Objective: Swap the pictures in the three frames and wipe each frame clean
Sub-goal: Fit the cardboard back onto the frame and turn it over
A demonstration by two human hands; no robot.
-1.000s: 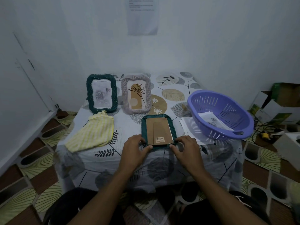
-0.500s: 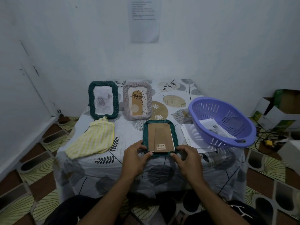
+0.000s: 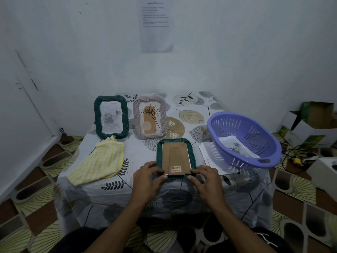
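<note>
Both hands pinch the near end of the face-down frame [image 3: 191,157]. The left hand [image 3: 148,177] curls thumb and fingers round its 7 o'clock corner, and the right hand [image 3: 205,179] does the same at its 5 o'clock corner. This frame lies flat near the front edge of the table [image 3: 138,154]. Its twisted dark-green rim surrounds a brown backing board [image 3: 176,157] with a folded stand and a small barcode sticker [image 3: 176,168] at the near end.

At 11 o'clock from it a grey frame [image 3: 149,119] of the same rope-like moulding stands upright, showing a line-drawn flower on tan. Further round at 10 o'clock stands a green standing frame [image 3: 111,118] with a pale rose print. A yellow cloth [image 3: 98,163] lies crumpled at 9 o'clock. At 2 o'clock a purple basket [image 3: 244,132] holds prints [image 3: 235,147] and rests on loose sheets [image 3: 209,154].
</note>
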